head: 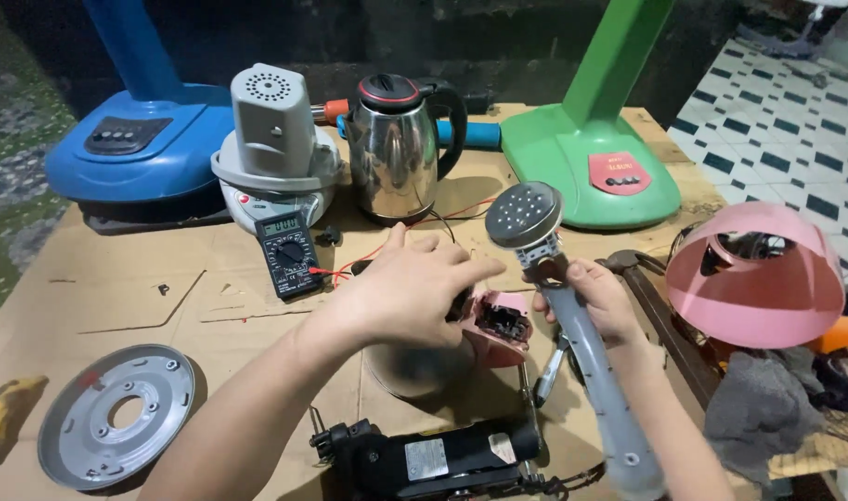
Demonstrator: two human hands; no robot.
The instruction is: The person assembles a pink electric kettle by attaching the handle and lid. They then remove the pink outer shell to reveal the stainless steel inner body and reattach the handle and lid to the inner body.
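Grey handle (598, 371) in right hand (598, 299)

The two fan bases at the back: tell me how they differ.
The blue fan base stands back left, behind the grey motor housing; the green fan base stands back right, beside the steel kettle. Blue carries a dark button panel, green a red one. Both have an upright post and stand on the cardboard-covered table.

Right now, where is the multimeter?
The multimeter lies on the cardboard, left of centre, in front of the kettle and just beyond the left hand.
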